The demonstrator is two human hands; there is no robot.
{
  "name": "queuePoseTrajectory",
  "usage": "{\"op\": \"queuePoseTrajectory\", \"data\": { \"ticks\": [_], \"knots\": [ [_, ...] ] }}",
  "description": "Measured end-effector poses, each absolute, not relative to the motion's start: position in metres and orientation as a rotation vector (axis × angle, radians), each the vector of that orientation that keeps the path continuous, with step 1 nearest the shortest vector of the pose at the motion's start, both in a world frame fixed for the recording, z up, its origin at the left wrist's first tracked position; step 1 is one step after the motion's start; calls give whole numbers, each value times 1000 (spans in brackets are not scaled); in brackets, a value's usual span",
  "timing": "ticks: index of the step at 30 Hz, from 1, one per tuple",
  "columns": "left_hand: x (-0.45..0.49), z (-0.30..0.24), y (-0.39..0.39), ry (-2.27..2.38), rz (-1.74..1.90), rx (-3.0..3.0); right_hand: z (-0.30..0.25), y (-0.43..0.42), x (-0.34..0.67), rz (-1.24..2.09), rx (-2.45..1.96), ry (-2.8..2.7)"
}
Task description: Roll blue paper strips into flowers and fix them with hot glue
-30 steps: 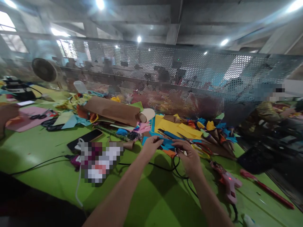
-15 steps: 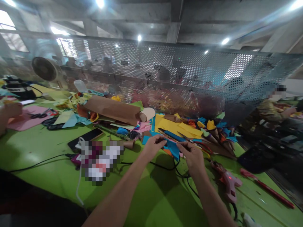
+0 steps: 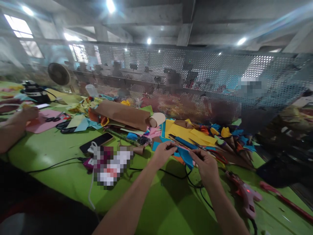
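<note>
Blue paper (image 3: 186, 158), one small piece: held between the two hands above the green table (image 3: 151, 209), on the near side of the yellow paper (image 3: 182, 131). Left hand (image 3: 163, 155): thumb and fingers were drawn narrow, pinching the piece at its left end. Right hand (image 3: 207, 165): thumb and fingertips were likewise close together, gripping the right side; the lower part of the piece hung between, tilted.

Black cable (image 3: 171, 175), one: lay looped on the table below the hands. Pink glue gun (image 3: 247, 195), one: lay to the right of the right hand, a red light showing. Red stick (image 3: 290, 202), one: lay beyond it, near the table's right side. Brown paper (image 3: 124, 114), one large piece: lay behind the phone (image 3: 96, 143). Scissors (image 3: 53, 118), one pair: rested on pink paper (image 3: 39, 128), near a co-worker's hand (image 3: 30, 113) at far left.
</note>
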State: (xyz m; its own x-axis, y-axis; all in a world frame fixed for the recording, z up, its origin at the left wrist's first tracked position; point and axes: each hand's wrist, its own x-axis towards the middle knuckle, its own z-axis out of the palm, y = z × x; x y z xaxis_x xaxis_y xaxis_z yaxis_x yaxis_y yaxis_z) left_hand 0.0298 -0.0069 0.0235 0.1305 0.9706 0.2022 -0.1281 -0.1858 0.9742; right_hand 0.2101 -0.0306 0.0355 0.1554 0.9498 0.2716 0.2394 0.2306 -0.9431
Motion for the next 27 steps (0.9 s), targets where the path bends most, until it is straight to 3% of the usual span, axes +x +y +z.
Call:
{"op": "queuePoseTrajectory", "data": {
  "ticks": [19,27],
  "knots": [
    [29,17,-5,892,1271,1378,42,-32,209,678,-1336,-1364],
    [32,22,-9,1005,1271,1499,36,-32,206,835,-1252,-1388]
  ]
}}
